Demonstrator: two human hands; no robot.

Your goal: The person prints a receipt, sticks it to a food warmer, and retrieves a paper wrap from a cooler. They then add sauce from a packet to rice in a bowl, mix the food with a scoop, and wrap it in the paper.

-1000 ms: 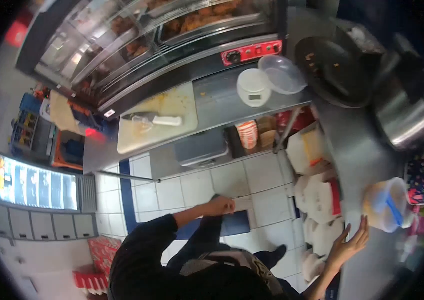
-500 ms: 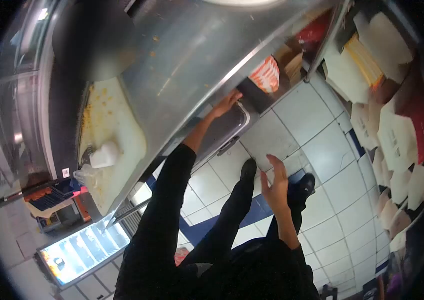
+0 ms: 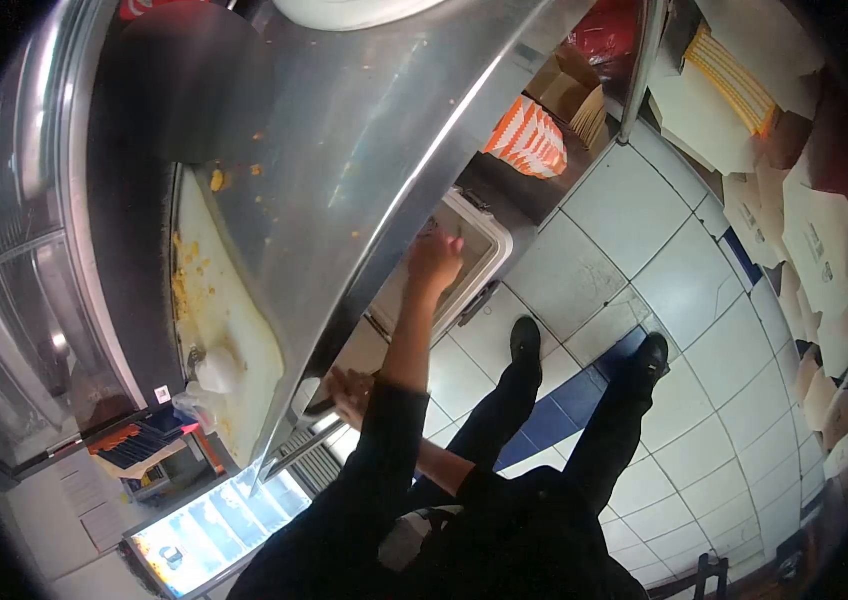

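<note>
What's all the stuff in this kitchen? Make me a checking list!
Surface: steel counter, scattered with crumbs.
Job's things: white-rimmed bin under the counter.
Clutter: crumb-covered cutting board; orange-striped packaging; flat white boxes.
Hands: left hand at the bin's rim; right hand on the counter's edge.
Cables: nothing seen.
Surroundings: tiled floor; lit display fridge.

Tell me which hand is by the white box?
The left hand, stretched farthest out to the white-rimmed box under the steel counter. The right hand sits closer to the body, at the counter's edge.
</note>
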